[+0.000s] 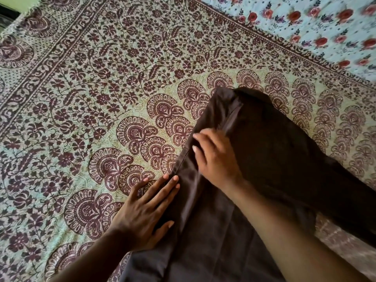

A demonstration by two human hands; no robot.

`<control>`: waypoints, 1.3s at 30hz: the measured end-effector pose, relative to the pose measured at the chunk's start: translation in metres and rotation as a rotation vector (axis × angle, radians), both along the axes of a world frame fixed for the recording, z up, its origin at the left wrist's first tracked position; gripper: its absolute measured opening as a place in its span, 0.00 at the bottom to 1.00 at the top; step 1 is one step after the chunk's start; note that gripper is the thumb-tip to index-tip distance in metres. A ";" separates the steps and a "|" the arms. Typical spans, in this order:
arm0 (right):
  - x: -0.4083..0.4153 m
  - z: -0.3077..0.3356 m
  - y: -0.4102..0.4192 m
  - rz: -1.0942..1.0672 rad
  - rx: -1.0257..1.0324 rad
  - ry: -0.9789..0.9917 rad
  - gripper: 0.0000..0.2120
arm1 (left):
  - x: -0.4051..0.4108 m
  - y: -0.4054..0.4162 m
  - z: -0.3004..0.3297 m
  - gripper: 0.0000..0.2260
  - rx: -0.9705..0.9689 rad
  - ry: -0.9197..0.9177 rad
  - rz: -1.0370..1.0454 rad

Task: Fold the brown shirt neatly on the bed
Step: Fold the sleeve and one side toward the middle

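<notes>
Both hands are flat, nothing pinched. The right hand lies palm-down on the dark brown, smooth-weave cotton-looking shirt, fingers spread near its left folded edge. The left hand has straight fingers pressed along that same edge lower down, half on the cloth and half on the maroon-and-cream block-printed bedspread.

The shirt lies across the lower right of the bed, partly doubled over, with a seam or placket showing as a paler strip near the top.

My guess is it's light, limp and a bit slick, so it'll creep if you drag it. Better to pinch at the seam or hem corners, lift, then smooth flat. A white sheet with red flowers sits at the top right.
</notes>
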State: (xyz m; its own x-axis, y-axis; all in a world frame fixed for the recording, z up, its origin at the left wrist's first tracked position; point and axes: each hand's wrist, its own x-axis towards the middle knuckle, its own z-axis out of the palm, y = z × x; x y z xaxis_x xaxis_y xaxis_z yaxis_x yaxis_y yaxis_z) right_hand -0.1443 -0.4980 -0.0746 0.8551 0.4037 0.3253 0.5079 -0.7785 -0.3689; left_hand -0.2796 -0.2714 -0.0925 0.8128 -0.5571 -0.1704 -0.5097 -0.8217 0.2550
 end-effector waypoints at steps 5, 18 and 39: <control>-0.025 -0.015 -0.021 0.297 -0.459 0.168 0.32 | 0.007 -0.001 0.001 0.39 -0.018 -0.028 0.001; 0.096 0.010 -0.015 -0.094 -0.712 0.383 0.44 | 0.002 -0.001 -0.005 0.38 -0.009 -0.037 -0.003; -0.026 -0.003 -0.020 -0.042 -0.578 0.267 0.36 | -0.002 -0.001 -0.002 0.38 -0.034 -0.089 -0.003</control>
State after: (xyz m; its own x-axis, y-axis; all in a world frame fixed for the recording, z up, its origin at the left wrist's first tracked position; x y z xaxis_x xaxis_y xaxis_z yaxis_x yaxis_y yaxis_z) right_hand -0.1702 -0.5177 -0.0772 0.8956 0.4144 -0.1619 0.4209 -0.9071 0.0068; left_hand -0.2820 -0.2727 -0.0942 0.8223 -0.5636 -0.0786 -0.5338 -0.8119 0.2363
